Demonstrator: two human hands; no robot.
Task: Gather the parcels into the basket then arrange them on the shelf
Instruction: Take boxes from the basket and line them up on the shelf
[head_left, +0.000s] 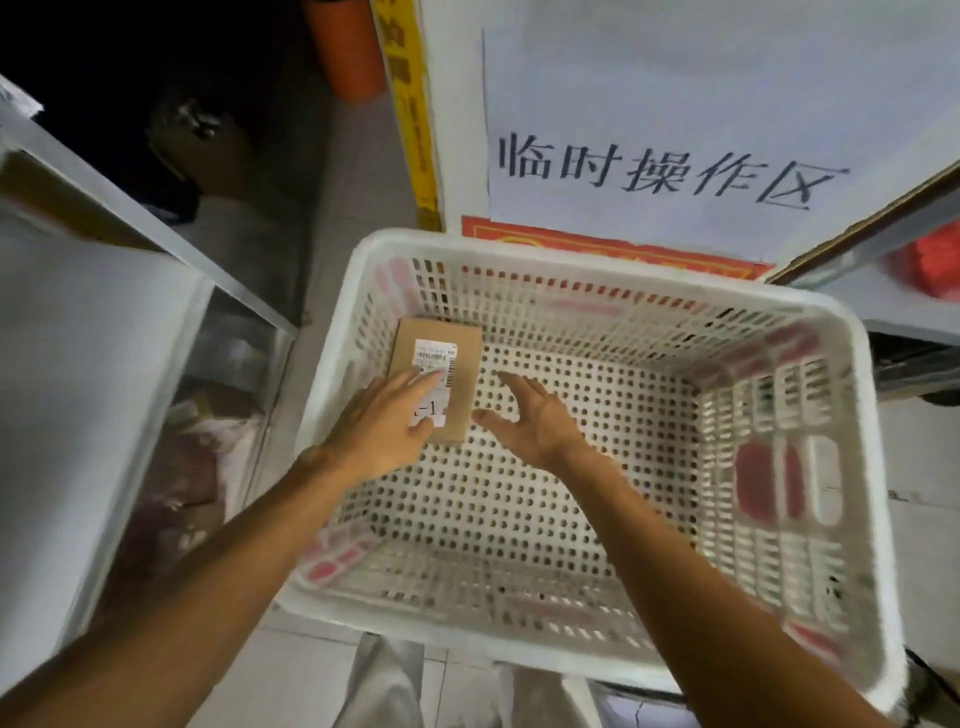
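White plastic, holed all over, forms the basket (875, 467) into which a person reaches with both bare arms. One brown cardboard parcel (467, 353) lies flat on the basket's floor, under and just beyond the fingers (421, 384) of the left hand (379, 426). Those fingers lie straight on the parcel's near end, gripping nothing, their tips over the white printed label (435, 358). The parcel's far end sits close to the basket's far wall, and its long side runs close along the wall to the left of the fingers.

The right hand (535, 421) hovers just to the right of the parcel. Its fingers (511, 382) are spread and relaxed and hold nothing, and the thumb points toward the parcel's near corner. Whether the thumb touches the cardboard cannot be told. Below these fingers is the bare floor of the basket.

Beyond both sets of fingers, past the basket's far rim, hangs a white paper sign (675, 130) with black handwritten characters. A red sign (597, 247) shows beneath it, and a yellow strip (410, 104) runs down to its left. Left of the left fingers, outside the basket, stands a pale shelf (104, 332). Far to the right of the right fingers, something red (935, 265) lies on another shelf, too blurred to identify.
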